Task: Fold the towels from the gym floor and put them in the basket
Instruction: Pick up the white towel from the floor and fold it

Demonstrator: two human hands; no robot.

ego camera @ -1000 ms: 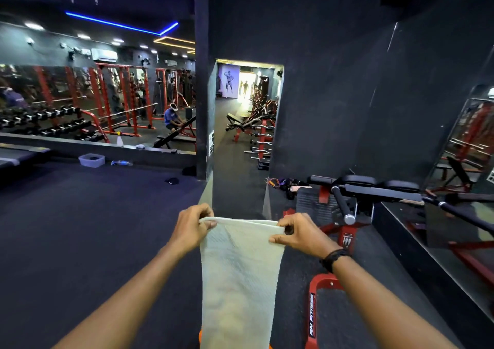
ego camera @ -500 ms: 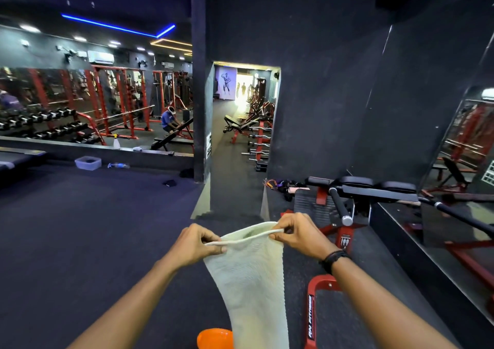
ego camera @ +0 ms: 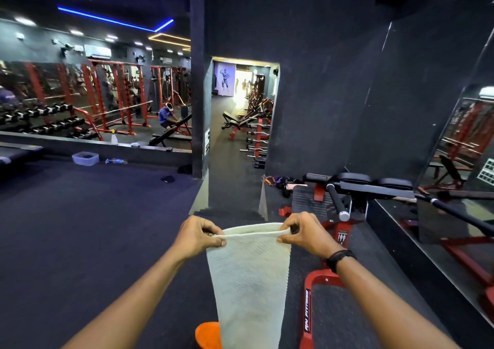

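The gym is dim, its dark walls and floor [ego camera: 80, 241] soaking up light. A blue ceiling strip [ego camera: 112, 21] and small spotlights glow at upper left. The far doorway [ego camera: 242, 81] is blown out with glare. Wide-angle bending curves the edges; distant racks look soft, perhaps slightly blurred.

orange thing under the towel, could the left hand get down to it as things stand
Probably not right away. The left hand pinches one top corner of the towel, and the hanging cloth covers part of the orange thing. Its left side is open, so a freed hand could likely reach it.
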